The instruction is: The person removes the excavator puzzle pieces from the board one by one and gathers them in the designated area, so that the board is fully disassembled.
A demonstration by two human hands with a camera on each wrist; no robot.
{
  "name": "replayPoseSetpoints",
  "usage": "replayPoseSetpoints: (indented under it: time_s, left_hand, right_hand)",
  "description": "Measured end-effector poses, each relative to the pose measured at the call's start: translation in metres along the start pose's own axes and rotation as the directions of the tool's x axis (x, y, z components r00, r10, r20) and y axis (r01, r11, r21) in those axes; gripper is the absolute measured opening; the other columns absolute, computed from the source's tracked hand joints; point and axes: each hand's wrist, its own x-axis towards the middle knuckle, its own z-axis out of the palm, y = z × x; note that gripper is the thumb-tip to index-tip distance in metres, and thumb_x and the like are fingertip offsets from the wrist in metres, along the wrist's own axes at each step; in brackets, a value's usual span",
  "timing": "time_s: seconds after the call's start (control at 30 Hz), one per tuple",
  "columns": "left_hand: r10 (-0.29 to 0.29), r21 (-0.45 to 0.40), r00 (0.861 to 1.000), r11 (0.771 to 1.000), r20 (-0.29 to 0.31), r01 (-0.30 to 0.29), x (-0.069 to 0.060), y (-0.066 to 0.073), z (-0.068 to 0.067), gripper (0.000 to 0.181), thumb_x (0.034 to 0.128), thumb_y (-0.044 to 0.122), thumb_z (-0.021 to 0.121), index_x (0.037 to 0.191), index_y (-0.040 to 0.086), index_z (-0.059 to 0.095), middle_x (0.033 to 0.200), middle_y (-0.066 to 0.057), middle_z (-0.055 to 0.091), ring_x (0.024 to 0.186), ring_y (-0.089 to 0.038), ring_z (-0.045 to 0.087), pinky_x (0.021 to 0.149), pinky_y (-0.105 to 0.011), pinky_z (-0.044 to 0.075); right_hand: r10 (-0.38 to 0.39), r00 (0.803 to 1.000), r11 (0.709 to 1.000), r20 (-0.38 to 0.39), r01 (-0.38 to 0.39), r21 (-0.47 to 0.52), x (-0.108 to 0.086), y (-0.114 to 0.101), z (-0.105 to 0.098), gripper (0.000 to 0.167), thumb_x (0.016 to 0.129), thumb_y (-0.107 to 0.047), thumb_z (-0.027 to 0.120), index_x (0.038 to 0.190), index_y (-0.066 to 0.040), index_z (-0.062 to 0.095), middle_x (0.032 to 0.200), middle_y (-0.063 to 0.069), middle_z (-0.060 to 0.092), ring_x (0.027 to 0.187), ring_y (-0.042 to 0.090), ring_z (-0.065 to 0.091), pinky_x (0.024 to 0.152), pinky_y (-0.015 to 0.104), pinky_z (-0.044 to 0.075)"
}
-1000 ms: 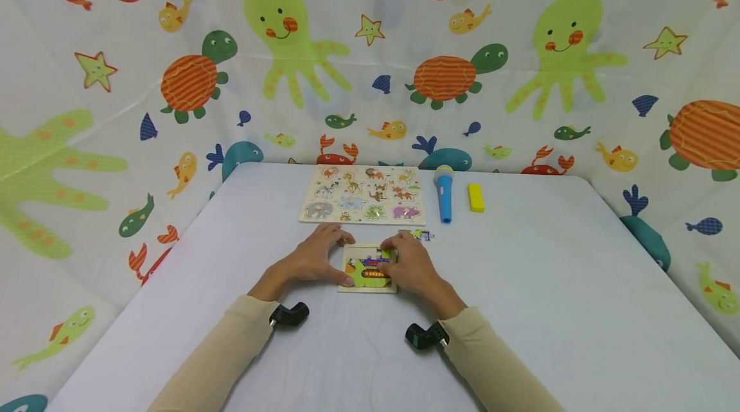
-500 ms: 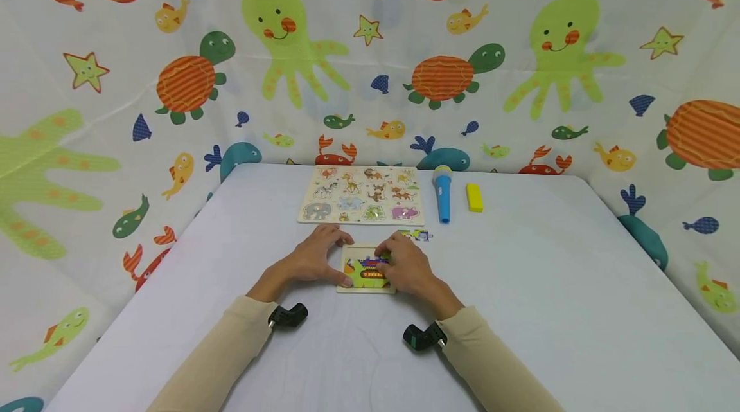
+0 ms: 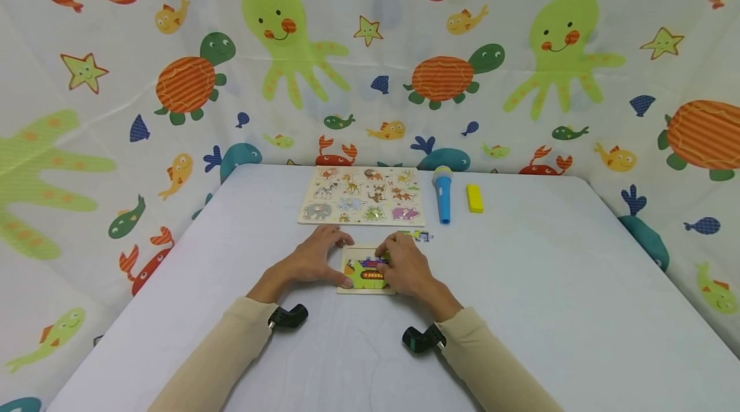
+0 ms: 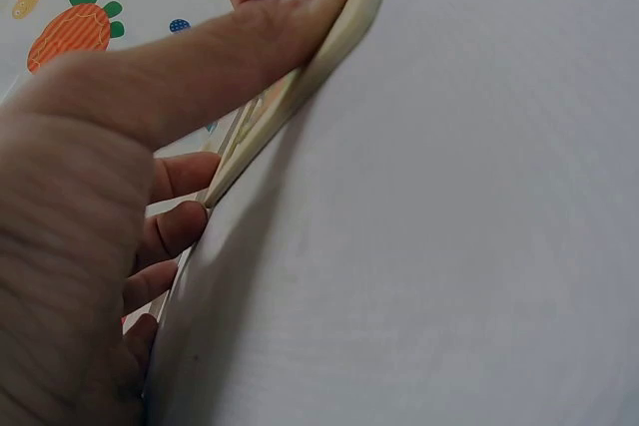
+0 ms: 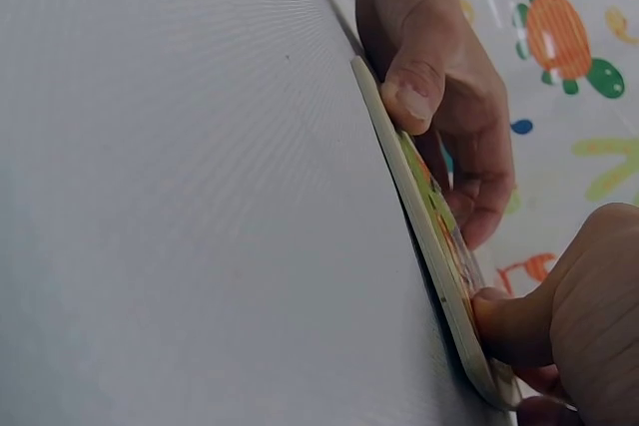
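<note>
The left arm [image 3: 215,354] points between one and two o'clock, the right arm [image 3: 497,360] between ten and eleven. The left hand [image 3: 312,261] aims its thumb [image 3: 340,278] at four; the right hand [image 3: 409,265] bends its fingers [image 3: 388,243] toward eight.

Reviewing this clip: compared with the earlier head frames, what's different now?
The right hand has shifted slightly left and toward the person over the small puzzle. I see nothing newly gripped or let go. The left hand stays at the puzzle's left side; the animal board, microphone and yellow block stay put.
</note>
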Motion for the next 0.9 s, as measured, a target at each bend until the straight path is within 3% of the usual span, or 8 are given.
replayPoseSetpoints:
  time_s: [0.33,0.57,0.9]
  left_hand:
    - [0.005,0.002,1.000,1.000,0.000,-0.005,0.0001,-0.0009,-0.0002,0.084,0.0614,0.063,0.088,0.129,0.023,0.059,0.125,0.000,0.052,0.144,-0.026,0.030,0.118,-0.057,0.029]
    - [0.004,0.003,1.000,1.000,0.000,-0.004,0.0002,0.0000,-0.0008,0.083,0.0616,0.062,0.088,0.129,0.024,0.059,0.126,0.000,0.052,0.139,-0.025,0.034,0.116,-0.055,0.032]
    - [-0.008,0.002,1.000,1.000,0.005,0.008,0.0003,0.0021,-0.0021,0.083,0.0618,0.061,0.089,0.129,0.023,0.059,0.126,0.000,0.052,0.140,-0.024,0.032,0.116,-0.055,0.032]
  right_hand:
    - [0.010,1.000,1.000,-0.002,-0.010,0.001,-0.0003,-0.0001,0.0008,0.019,0.093,-0.017,0.073,0.109,-0.008,0.068,0.108,0.004,0.054,0.097,0.019,0.049,0.081,0.036,0.048]
    - [0.071,0.997,0.997,-0.001,-0.071,0.024,0.0026,-0.0022,0.0001,0.016,0.091,-0.017,0.076,0.104,-0.011,0.070,0.108,0.004,0.057,0.100,0.021,0.051,0.083,0.038,0.049]
    - [0.104,0.994,0.992,0.019,-0.105,0.077,0.0078,-0.0009,-0.0003,0.029,0.089,-0.017,0.079,0.115,-0.013,0.067,0.104,0.000,0.059,0.099,0.019,0.052,0.092,0.040,0.048]
